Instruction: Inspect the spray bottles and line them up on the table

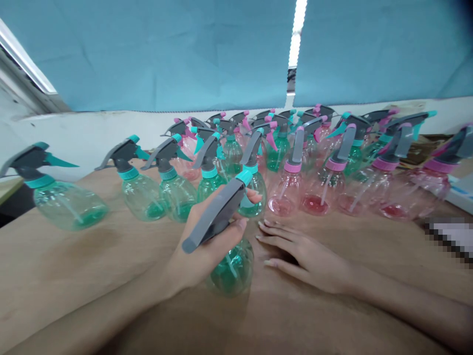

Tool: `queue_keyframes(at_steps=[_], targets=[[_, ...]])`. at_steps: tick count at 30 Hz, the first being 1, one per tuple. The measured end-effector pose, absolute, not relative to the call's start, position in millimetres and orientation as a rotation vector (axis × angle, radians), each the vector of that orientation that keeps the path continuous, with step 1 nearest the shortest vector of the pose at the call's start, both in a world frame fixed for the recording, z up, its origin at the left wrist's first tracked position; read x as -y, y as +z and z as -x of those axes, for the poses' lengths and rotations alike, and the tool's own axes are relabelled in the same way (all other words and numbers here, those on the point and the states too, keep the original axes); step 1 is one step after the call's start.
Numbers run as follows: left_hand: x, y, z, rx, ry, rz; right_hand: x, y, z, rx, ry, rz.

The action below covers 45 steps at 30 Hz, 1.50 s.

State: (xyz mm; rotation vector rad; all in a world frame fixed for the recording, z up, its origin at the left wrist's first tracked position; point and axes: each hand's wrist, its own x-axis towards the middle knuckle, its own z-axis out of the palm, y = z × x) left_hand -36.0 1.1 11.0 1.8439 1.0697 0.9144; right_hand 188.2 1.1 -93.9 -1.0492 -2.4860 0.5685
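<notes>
My left hand (207,246) is wrapped round the neck of a green spray bottle (232,271) with a grey trigger head and a turquoise nozzle tip. The bottle stands close in front of me, and its collar is hidden by my fingers. Flat on the table, just right of that bottle, rests my right hand (306,251), fingers stretched out and holding nothing. Beyond my hands stands a row of similar bottles, among them a green spray bottle (177,197) on the left and a pink spray bottle (286,197) on the right.
More spray bottles crowd the back of the wooden table (121,276). A lone green bottle (66,202) stands far left. Behind them a blue curtain (185,54) hangs over a white wall. A pixelated flat object (454,236) lies at the right edge.
</notes>
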Motion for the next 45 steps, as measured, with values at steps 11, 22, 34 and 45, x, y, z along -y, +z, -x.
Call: queue_keyframes(at_steps=[11, 22, 34, 45], targets=[[-1.8, 10.4, 36.4, -1.077, 0.909, -1.842, -1.1, -93.8, -188.0, 2.478, 0.567, 1.064], [-0.2, 13.2, 32.0, -1.075, 1.003, -1.802, -1.3, -94.6, -188.7, 2.466, 0.579, 1.048], [-0.1, 16.4, 35.1, -1.094, 0.933, -1.878, -1.9, -92.5, -187.9, 2.539, 0.519, 1.079], [-4.0, 12.5, 40.0, -1.066, 0.934, -1.867, -1.6, -94.6, -187.6, 2.494, 0.542, 1.061]])
